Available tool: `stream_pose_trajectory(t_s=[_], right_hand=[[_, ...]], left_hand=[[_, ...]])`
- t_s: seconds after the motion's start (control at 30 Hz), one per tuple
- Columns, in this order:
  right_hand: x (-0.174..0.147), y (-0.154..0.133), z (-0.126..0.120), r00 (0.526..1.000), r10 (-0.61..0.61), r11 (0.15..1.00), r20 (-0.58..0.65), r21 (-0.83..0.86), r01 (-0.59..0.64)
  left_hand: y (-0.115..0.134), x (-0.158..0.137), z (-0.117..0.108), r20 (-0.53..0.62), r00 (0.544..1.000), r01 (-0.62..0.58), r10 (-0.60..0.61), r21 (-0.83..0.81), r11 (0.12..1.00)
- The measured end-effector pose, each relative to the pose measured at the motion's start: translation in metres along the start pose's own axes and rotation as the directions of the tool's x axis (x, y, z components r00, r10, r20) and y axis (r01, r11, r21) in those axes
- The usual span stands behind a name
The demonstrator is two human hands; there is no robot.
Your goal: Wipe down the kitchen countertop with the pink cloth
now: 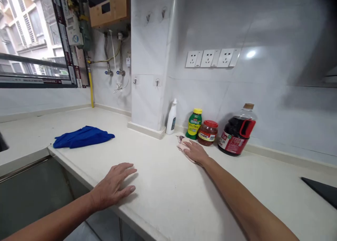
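- A person's right hand (pixel 195 152) presses flat on a small, crumpled pale pink cloth (pixel 182 145) at the back of a pale cream stone bench (pixel 168 199), arm stretched out towards the white tiled wall.
- The grip of that hand is spread, fingers laid over the cloth rather than curled around it; nothing is clamped, and the cloth stays pinned between palm and bench top.
- The left hand (pixel 114 186) rests palm down near the front edge of the bench, fingers apart and holding nothing, placed as if to brace the body during the reach.
- Just beyond the cloth stands a row of containers by the wall: a white plastic squeeze bottle (pixel 171 118), a green bottle with a yellow cap (pixel 194 124), a squat glass jar with a red lid (pixel 207 132) and a large dark sauce jug with a red handle (pixel 237 133).
- The cloth lies near the foot of the green bottle and the jar; whether it touches either cannot be told.
- Wiping here looks best done with even, flat pressure and short strokes drawn back towards the body, so the fingertips stay short of the bottles and none is knocked over.
- A rumpled blue cloth (pixel 82 136) lies well apart on the left part of the bench, near the corner below the window.
- Three white wall sockets (pixel 209 58) sit above the containers.
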State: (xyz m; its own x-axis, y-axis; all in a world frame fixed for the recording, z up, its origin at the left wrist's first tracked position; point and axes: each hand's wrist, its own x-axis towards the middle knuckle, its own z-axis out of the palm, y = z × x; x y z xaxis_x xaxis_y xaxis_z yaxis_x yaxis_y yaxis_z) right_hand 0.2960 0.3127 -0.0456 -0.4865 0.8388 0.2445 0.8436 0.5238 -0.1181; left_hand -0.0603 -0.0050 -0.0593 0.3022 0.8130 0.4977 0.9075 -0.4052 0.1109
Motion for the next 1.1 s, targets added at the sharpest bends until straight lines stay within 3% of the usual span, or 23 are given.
stream_pose_trajectory(t_s=[0.13, 0.27, 0.43, 0.57, 0.67, 0.73, 0.83, 0.93, 1.03, 1.1], right_hand=[[0.015, -0.061, 0.007, 0.993, -0.119, 0.992, 0.018, 0.041, 0.119], [0.005, -0.119, 0.008, 0.966, -0.257, 0.963, 0.024, 0.093, 0.254], [-0.044, -0.169, 0.001, 0.893, -0.449, 0.886, 0.031, 0.145, 0.441], [-0.107, -0.179, -0.005, 0.786, -0.617, 0.75, -0.038, 0.272, 0.603], [-0.155, -0.161, -0.016, 0.732, -0.67, 0.641, -0.127, 0.397, 0.656], [-0.182, -0.137, -0.027, 0.756, -0.637, 0.633, -0.151, 0.457, 0.625], [-0.211, -0.087, -0.042, 0.851, -0.498, 0.713, -0.167, 0.48, 0.512], [-0.224, -0.028, -0.047, 0.907, -0.375, 0.805, -0.191, 0.418, 0.421], [-0.219, 0.035, -0.042, 0.949, -0.224, 0.909, -0.223, 0.302, 0.286], [-0.205, 0.073, -0.037, 0.973, -0.071, 0.97, -0.219, 0.213, 0.118]], left_hand=[[0.005, 0.002, -0.003, -0.021, 0.997, 0.072, -0.073, -0.019, 0.997], [0.013, 0.006, -0.009, -0.023, 0.989, 0.148, -0.149, -0.044, 0.988], [0.014, 0.009, -0.006, -0.052, 0.966, 0.25, -0.252, -0.035, 0.968], [0.011, 0.01, 0.0, -0.092, 0.956, 0.278, -0.278, -0.015, 0.96], [0.006, 0.01, 0.004, -0.103, 0.95, 0.297, -0.296, 0.003, 0.955], [0.003, 0.01, 0.006, -0.08, 0.949, 0.306, -0.304, 0.017, 0.952], [0.001, 0.009, 0.006, -0.043, 0.955, 0.296, -0.295, 0.033, 0.955], [0.002, 0.009, 0.004, -0.048, 0.963, 0.268, -0.266, 0.047, 0.962], [0.005, 0.01, 0.002, -0.067, 0.971, 0.236, -0.231, 0.064, 0.97], [0.006, 0.011, 0.001, -0.07, 0.974, 0.222, -0.218, 0.07, 0.972]])
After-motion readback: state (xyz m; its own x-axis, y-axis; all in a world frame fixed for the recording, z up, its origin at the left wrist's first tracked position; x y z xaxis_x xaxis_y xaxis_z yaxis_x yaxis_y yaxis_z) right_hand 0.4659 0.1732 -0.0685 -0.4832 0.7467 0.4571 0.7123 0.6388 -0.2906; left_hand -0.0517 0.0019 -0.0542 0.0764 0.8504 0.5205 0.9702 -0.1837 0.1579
